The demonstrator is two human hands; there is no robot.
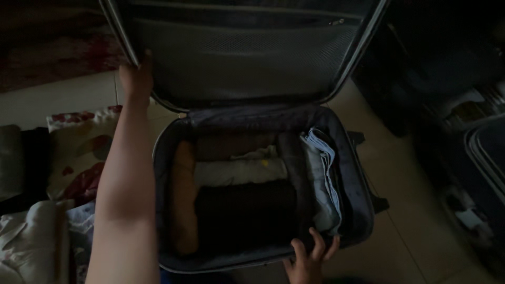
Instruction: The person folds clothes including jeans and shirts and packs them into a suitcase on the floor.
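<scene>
A dark suitcase [357, 210] lies open on the floor, its lid [242, 47] raised toward the far side. My left hand [135, 76] grips the left edge of the lid. My right hand [309, 260] rests on the near rim of the case, fingers spread over the edge. Inside lie folded clothes: a black piece [244, 213] in the near middle, a white one [239, 171] behind it, a brown roll [184, 200] along the left, and a pale blue folded stack [323, 179] on the right.
Left of the case lie a floral pillow [79, 152], dark folded cloth [21, 163] and pale clothes [31, 236]. The tiled floor [410, 210] runs to the right, where another case [486, 158] and dark bags [436, 58] stand.
</scene>
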